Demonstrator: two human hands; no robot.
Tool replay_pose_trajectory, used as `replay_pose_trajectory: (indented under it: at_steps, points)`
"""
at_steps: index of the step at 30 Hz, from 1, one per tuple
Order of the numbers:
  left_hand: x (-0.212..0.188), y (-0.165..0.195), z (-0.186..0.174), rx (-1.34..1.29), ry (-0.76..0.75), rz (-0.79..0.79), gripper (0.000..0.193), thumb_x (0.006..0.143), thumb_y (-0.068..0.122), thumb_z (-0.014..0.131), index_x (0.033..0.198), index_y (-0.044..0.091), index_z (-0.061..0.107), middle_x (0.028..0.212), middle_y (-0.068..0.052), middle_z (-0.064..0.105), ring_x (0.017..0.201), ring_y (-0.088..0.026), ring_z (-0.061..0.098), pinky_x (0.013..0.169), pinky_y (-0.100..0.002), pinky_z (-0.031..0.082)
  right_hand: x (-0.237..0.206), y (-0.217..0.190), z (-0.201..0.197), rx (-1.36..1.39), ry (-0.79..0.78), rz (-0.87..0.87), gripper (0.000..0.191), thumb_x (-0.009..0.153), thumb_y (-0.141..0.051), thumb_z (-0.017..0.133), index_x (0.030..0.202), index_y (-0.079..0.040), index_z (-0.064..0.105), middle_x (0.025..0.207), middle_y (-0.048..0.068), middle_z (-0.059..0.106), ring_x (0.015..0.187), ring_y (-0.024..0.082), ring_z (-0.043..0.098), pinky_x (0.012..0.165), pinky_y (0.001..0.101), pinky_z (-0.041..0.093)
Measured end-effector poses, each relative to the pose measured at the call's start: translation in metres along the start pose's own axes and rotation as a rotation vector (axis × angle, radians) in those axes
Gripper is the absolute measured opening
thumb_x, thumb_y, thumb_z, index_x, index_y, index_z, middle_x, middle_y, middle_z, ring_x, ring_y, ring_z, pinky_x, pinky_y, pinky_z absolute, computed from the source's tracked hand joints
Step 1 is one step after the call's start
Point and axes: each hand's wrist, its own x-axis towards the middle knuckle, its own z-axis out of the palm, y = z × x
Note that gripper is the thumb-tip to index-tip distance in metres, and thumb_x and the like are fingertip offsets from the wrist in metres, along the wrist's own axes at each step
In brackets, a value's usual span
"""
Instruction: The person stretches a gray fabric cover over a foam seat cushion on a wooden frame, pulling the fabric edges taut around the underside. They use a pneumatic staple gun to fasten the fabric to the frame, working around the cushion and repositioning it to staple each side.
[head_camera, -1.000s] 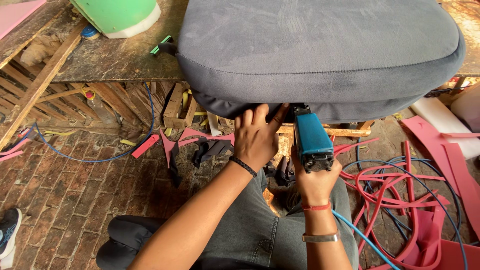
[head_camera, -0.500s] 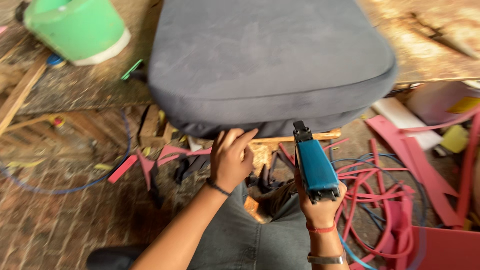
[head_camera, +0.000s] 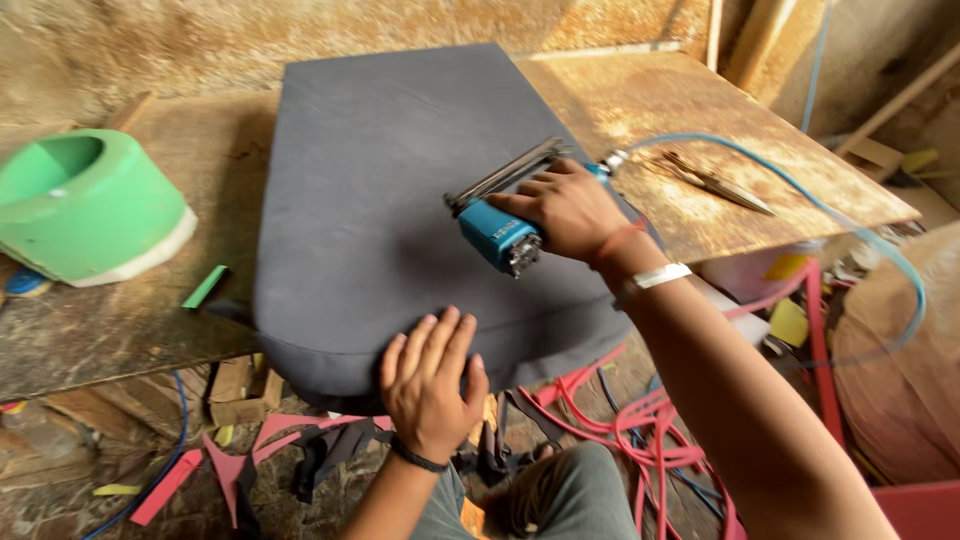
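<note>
Workbench (head_camera: 760, 130): rusted, stained board top running left to right across the far half of the scene, carrying everything below; its right corner overhangs a cluttered floor. Grey cushion (head_camera: 380, 200): upholstered seat pad lying flat on the bench, long axis running near to far, its near edge projecting past the bench edge toward the person, which puts that edge within reach of both hands. Green tub (head_camera: 85, 205): round, open-topped, on the bench at far left, well apart from the cushion. Red hoses (head_camera: 620, 420): loose coils on the brick floor at near right, among pink and black offcuts. Left hand (head_camera: 432, 385): spread flat, palm down, fingers splayed on the cushion's near edge, gripping nothing (it appears to press the fabric down and steady the pad). Right hand (head_camera: 570, 210): closed around the body of the blue staple gun (head_camera: 500, 225), wrist bearing a red thread and a pale band. The gun is held over the cushion's right middle, its metal magazine pointing far-left and its nose turned toward the near side; whether it touches the fabric cannot be told. Blue air hose (head_camera: 800, 190): runs from the gun's rear, arching right over the bench. Scissors (head_camera: 715, 180): lying on the bench to the right of the gun hand, apart from it
</note>
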Motion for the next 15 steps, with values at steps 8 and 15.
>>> replay_pose_trajectory:
  at_steps: [8,15]
  points:
    - [-0.005,-0.019,0.002,0.008,0.028,0.053,0.041,0.091,0.029,0.058,0.128,0.016,0.073,0.134,-0.004,0.07,0.127,-0.023,0.062,0.113,-0.042,0.036,0.077,-0.014,0.085,0.398,0.036,0.067,0.068,0.072,-0.006,0.077,0.138,-0.017,0.063,0.136,0.013,0.062,0.124,0.037,0.053,0.108,0.0479,0.039]
    - [-0.017,-0.021,0.014,0.049,0.151,0.056,0.035,0.091,0.025,0.057,0.118,0.016,0.078,0.124,-0.001,0.075,0.118,-0.021,0.068,0.111,-0.038,0.037,0.007,0.012,0.075,0.569,0.052,0.148,0.061,0.064,-0.008,0.085,0.121,-0.007,0.061,0.123,0.016,0.061,0.121,0.037,0.056,0.105,0.0422,0.045]
